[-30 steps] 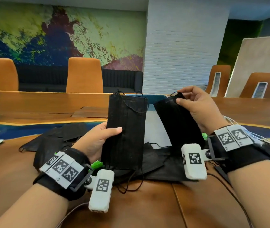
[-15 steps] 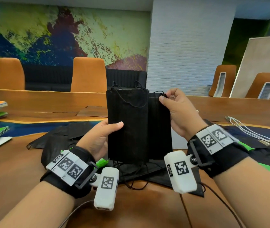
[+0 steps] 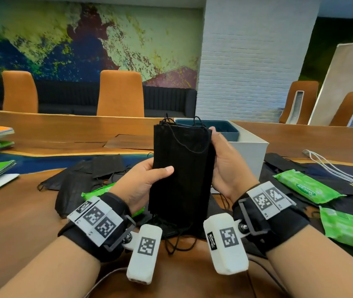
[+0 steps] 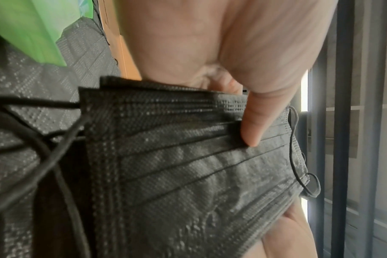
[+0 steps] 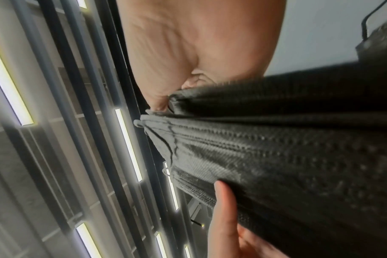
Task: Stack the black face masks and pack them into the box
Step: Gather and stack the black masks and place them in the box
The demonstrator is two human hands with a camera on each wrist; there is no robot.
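hiding most box, both hands grip mask stack.

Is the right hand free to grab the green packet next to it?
Probably not yet. The right hand grips one edge of the mask stack, and the left hand holds the other. The green packet lies uncovered on the table to its right, so only that grip hinders it.

Black pleated masks, white box, green packets, orange chairs.
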